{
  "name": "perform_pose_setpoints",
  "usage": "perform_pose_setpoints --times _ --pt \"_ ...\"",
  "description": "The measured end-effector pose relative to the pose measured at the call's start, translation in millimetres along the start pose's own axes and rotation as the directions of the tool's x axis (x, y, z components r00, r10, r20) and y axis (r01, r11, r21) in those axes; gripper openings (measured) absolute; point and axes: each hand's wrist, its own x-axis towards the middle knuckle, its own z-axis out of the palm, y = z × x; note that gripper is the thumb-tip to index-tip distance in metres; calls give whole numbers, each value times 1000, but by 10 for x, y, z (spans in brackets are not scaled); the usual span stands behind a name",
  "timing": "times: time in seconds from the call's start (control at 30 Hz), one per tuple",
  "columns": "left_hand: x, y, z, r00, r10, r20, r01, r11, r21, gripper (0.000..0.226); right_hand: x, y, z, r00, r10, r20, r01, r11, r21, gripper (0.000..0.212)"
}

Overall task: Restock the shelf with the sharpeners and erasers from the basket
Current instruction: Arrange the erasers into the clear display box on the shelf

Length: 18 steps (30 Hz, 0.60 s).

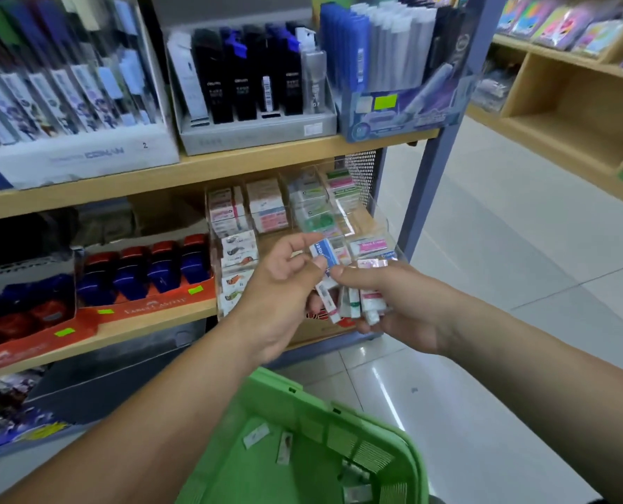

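Observation:
My right hand (401,307) grips a bunch of several small wrapped erasers (353,303) in front of the lower shelf. My left hand (281,289) pinches a blue-and-white eraser (325,253) at the top of that bunch, between thumb and fingers. Just behind the hands stands a clear acrylic organiser (379,212) with rows of packed erasers (266,209). To its left, red and blue sharpeners (164,267) fill an orange display tray. The green basket (324,423) is below my arms, with a few erasers (284,445) lying in it.
The upper shelf board (193,169) carries boxes of pens and lead cases. A blue metal upright (437,147) ends the shelf on the right. Beyond it is white tiled floor (502,285) and another wooden shelf unit (575,114).

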Motion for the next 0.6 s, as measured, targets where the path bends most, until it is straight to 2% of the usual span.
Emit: perform_pose_setpoints --times 0.17,0.27,0.43,0.6 --pt "-17 -19 90 1000 -1 7 2 1000 -21 30 13 35 -11 1000 -29 -8 28 997 -78 43" --pt "-43 9 67 1000 16 19 -15 1000 -25 33 11 36 -23 996 -65 -63 59 994 -87 37" --pt "-111 109 3 988 120 95 -133 981 143 57 -25 -32 -8 973 -136 -187 135 991 -15 39" --pt "-189 130 -21 965 205 164 -242 937 251 66 2 -62 58 955 -184 -234 152 977 -148 39"
